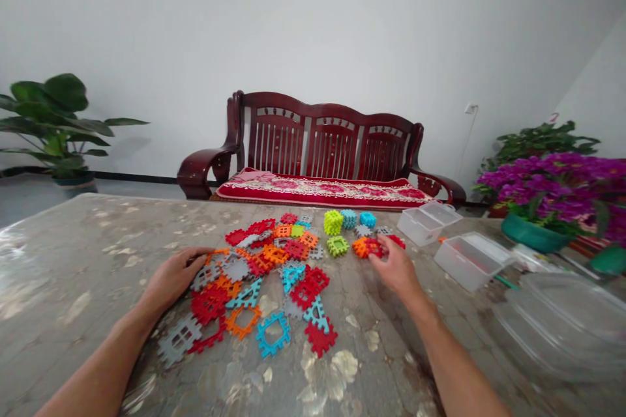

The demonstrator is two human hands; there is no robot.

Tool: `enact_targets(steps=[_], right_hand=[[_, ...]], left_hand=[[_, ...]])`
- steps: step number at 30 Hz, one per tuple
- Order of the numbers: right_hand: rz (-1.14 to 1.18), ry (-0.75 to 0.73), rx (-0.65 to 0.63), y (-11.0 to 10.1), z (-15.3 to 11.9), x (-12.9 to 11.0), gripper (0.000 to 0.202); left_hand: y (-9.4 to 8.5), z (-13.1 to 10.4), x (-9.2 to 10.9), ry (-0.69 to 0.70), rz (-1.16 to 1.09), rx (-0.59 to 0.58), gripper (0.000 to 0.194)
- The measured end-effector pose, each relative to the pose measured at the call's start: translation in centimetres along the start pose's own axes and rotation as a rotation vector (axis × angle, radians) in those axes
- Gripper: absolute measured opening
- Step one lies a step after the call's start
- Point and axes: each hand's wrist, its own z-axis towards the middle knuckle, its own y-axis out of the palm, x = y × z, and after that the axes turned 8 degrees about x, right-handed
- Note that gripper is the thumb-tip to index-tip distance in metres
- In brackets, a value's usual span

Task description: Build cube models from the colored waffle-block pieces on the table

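A pale wall (pixel 313 26) is seen behind a patterned worktop (pixel 78 287), by which the lower part of the view is filled. Beyond its far edge, a dark wooden bench (pixel 334 143) is covered along its seat by a red and white cloth (pixel 327 192). The bench is flanked by a leafy potted plant (pixel 59 117) on the left and purple flowers (pixel 567 189) in a green bowl (pixel 535 233) on the right. Near the bowl, clear lids (pixel 577 313) and two clear boxes (pixel 469 264) (pixel 423 226) are set out.

The middle of the worktop is covered by a loose spread of notched pieces (pixel 210 303) in red, orange, gray and blue. To its right, small groups are gathered: a lime stack (pixel 333 223), blue stacks (pixel 348 218) and an orange-and-red cluster (pixel 364 247).

The spread's left edge is touched by the left hand (pixel 188 267), its fingers bent over an orange piece (pixel 220 251); whether its grip is closed cannot be told. The cluster's right end is touched by the right hand (pixel 395 267), its grip narrow, with a firm hold not clearly shown.
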Motion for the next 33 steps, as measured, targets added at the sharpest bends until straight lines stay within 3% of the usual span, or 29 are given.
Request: enact_targets(steps=[2, 5, 11, 19, 25, 33], right_hand=[[-0.082, 0.052, 0.058, -0.7, 2.0, 1.9, 0.052], [-0.207, 0.112, 0.041, -1.4, 4.3, 4.2, 0.049], [-0.278, 0.162, -0.011, -0.9, 5.7, 6.5, 0.05], [-0.255, 0.199, -0.05, -0.3, 5.2, 6.8, 0.053], [-0.264, 0.24, -0.031, 0.4, 4.4, 6.8, 0.076], [-0.361, 0.315, -0.066, 0.9, 4.0, 6.7, 0.091]], left_hand=[[0.1, 0.2, -0.3, -0.002, 0.002, -0.001, 0.05], [0.4, 0.4, -0.9, -0.004, 0.014, 0.001, 0.05], [0.7, 0.6, -1.3, -0.029, 0.011, 0.012, 0.054], [0.3, 0.5, -0.9, -0.014, 0.014, 0.007, 0.051], [0.3, 0.5, -0.9, -0.022, 0.006, 0.029, 0.049], [0.3, 0.3, -0.7, -0.009, -0.002, 0.03, 0.05]])
